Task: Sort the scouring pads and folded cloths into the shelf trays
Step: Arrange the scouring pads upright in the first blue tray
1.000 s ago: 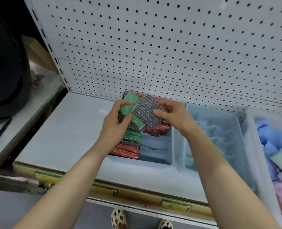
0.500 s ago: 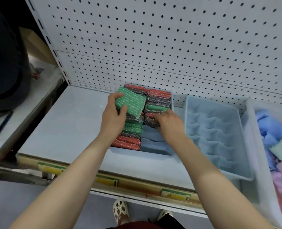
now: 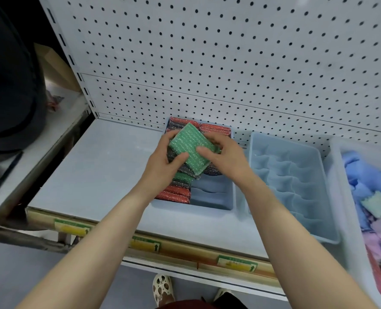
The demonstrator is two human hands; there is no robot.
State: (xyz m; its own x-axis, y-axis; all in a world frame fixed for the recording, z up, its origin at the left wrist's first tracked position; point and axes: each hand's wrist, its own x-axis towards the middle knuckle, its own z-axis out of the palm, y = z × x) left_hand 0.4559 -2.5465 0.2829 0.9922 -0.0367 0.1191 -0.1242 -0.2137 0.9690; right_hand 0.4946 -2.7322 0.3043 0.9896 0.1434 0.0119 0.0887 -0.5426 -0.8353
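Head view, near to far. At the bottom edge I see two shoes (image 3: 162,289), then the shelf (image 3: 100,166) front with its yellow-green labels (image 3: 145,244). My left hand (image 3: 162,168) and right hand (image 3: 227,159) both grip a green pad (image 3: 190,148) over the left tray (image 3: 209,207), fingers curled round its edges, thumbs on top. Red, green and grey pads (image 3: 175,192) fill that tray's left column. Right of it lies a divided tray (image 3: 318,175); farther right, a bin (image 3: 339,170) of cloths (image 3: 363,175). Behind stands pegboard (image 3: 229,63).
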